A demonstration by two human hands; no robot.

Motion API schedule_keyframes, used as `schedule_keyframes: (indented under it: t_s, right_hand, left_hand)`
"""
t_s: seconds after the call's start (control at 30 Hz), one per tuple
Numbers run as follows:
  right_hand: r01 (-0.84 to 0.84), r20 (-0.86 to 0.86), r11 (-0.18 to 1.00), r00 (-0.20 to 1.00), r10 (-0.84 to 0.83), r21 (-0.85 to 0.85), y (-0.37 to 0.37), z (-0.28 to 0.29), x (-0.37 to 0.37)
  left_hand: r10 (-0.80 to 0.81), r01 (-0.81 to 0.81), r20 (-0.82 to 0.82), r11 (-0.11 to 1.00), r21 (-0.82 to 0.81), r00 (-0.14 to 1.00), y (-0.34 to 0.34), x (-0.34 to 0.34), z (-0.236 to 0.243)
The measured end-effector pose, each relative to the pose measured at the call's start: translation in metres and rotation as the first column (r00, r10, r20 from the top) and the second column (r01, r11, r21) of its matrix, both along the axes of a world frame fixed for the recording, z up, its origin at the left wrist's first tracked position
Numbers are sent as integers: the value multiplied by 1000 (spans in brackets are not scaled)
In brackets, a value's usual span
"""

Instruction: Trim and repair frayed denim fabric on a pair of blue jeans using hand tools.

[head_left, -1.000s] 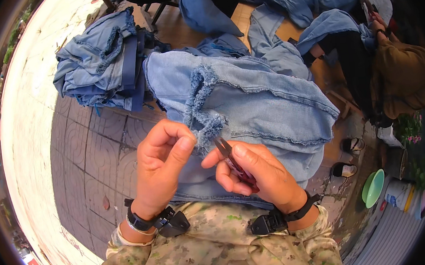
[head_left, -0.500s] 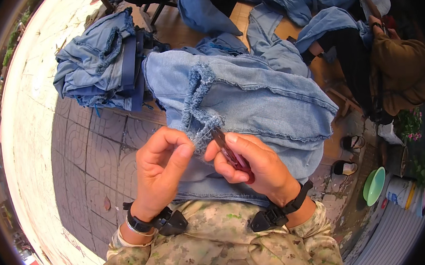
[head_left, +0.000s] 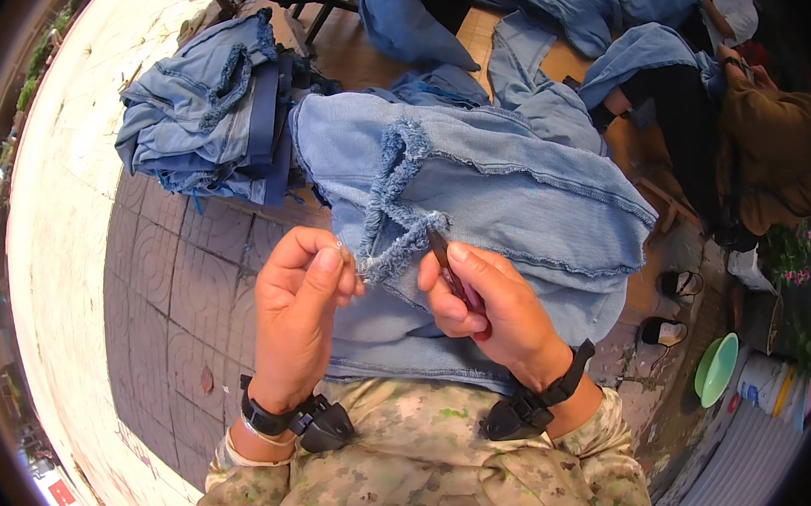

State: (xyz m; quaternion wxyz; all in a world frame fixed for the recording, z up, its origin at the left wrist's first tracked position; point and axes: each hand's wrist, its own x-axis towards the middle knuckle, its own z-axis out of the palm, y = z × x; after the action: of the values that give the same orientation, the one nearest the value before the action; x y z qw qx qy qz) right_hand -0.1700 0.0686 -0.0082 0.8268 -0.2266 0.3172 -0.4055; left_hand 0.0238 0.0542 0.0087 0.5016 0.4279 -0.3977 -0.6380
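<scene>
Pale blue denim garment (head_left: 525, 207) lies spread over my lap, with raw seams and a frayed, fluffy strip (head_left: 396, 183) running down its left part. My left hand (head_left: 299, 321) is closed in a pinch just left of the strip's lower end, with a tiny pale bit of thread or fluff (head_left: 340, 248) at the fingertips. My right hand (head_left: 494, 313) is closed around dark red snips or tweezers (head_left: 456, 282), whose dark tips rest at the right end of the frayed strip.
Folded denim pile (head_left: 191, 113) at upper left; more denim (head_left: 557, 3) behind. A person (head_left: 766, 138) in brown sits at right, hands at denim. Black sandals (head_left: 665, 329), a green basin (head_left: 714, 368) and plants (head_left: 791, 254) at right; paving (head_left: 160, 308) at left.
My left hand has drawn left and up from the frayed strip, its fingertips closer together. My right hand and tool have moved slightly right and up. The whole view has shifted a little.
</scene>
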Motion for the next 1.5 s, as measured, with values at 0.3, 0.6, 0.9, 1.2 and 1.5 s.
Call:
schedule_keyframes:
  t_s: [0.3,0.6,0.9,1.2,1.5]
  right_hand:
    - [10,-33,1000,999,-10,-11,-10,5,6]
    - [58,-8,997,998,-58,44,4,-4,1]
    - [38,-16,998,999,-37,42,1,-12,0]
    - [34,-6,999,999,-33,30,-2,-11,0]
    - [15,-58,1000,998,-16,-7,4,-8,-1]
  left_hand:
    - [18,-26,133,998,62,991,-7,19,4]
    - [-169,426,748,890,-163,641,-8,16,-4]
    - [-13,531,903,813,-241,430,-8,21,-6]
    - [96,510,947,823,-249,306,-2,21,4]
    - [142,461,904,821,-335,404,14,24,9]
